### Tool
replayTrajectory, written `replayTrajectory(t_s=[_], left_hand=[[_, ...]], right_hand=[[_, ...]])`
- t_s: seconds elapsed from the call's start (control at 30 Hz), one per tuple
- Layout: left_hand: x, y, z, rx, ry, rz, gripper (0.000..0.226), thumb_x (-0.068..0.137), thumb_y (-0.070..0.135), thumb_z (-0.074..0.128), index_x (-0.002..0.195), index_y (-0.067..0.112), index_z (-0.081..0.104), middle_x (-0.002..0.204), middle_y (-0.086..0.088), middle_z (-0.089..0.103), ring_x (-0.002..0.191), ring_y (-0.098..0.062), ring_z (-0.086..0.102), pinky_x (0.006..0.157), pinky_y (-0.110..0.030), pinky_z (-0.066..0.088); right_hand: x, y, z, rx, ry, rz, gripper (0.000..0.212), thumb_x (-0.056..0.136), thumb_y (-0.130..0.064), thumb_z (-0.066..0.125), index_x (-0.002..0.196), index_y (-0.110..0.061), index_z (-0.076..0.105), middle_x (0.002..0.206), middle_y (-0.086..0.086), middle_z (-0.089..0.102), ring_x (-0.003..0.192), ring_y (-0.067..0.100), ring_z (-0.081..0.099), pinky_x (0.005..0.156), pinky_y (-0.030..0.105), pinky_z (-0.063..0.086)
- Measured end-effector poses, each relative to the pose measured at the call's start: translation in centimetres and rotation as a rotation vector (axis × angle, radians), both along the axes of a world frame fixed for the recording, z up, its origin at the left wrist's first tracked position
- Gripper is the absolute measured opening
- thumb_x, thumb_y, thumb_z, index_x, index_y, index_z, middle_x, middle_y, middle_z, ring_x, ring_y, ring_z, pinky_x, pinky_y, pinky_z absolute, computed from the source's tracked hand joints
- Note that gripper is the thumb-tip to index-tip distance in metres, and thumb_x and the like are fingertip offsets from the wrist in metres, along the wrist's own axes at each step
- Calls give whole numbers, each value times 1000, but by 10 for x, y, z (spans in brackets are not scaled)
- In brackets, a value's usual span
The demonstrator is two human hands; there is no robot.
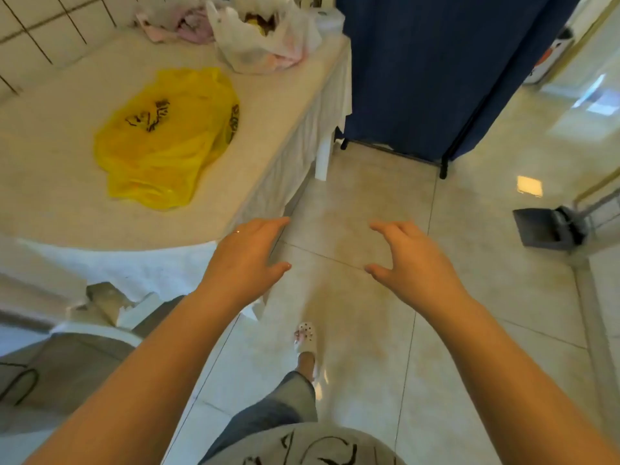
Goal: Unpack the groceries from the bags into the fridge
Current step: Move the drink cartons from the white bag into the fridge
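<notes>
From my feed, the flattened yellow plastic bag (167,135) lies on the cloth-covered table (60,196) at left, with the bulging white plastic bag (261,35) behind it at the table's far end. A dark blue fabric screen (436,68) stands right of that bag, and a grey dustpan (550,231) sits on the tiled floor (369,330) far right. My left hand (245,260) hangs off the table's near corner, my right hand (412,256) over the floor.

We saw bare forearms with no sleeves reaching the wrists, and a thin pale ring (237,231) on a finger of the left hand (246,255); the right hand (411,255) wore nothing. Below were a light grey top with black brush-like markings (302,448), loose blue-grey denim trousers (278,407) (cropped above the ankle), and a white perforated clog with small charms (305,337).
</notes>
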State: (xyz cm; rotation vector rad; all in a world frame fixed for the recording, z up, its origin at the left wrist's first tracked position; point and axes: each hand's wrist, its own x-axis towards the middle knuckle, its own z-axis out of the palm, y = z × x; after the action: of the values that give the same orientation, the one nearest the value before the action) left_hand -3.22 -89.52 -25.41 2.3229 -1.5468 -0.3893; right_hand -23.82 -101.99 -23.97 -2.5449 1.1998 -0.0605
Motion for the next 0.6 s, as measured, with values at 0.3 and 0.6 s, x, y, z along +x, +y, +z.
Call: replayTrajectory(t_s=[0.3, 0.6], left_hand=[[112, -192, -20, 66, 37, 72, 73, 81, 41, 69, 143, 31, 31, 143, 2, 42, 128, -21, 40, 104, -36, 37], [204, -334, -4, -44, 30, 149, 71, 81, 34, 70, 142, 23, 36, 140, 0, 45, 128, -20, 40, 106, -35, 33]], right_hand=[[99, -194, 4, 5, 84, 30, 66, 86, -41, 62, 143, -31, 29, 140, -3, 37, 122, 18, 43, 88, 33, 45], [202, -353, 19, -37, 10, 125, 65, 86, -40, 61, 142, -30, 30, 138, -4, 40, 120, 15, 44, 87, 25, 39]])
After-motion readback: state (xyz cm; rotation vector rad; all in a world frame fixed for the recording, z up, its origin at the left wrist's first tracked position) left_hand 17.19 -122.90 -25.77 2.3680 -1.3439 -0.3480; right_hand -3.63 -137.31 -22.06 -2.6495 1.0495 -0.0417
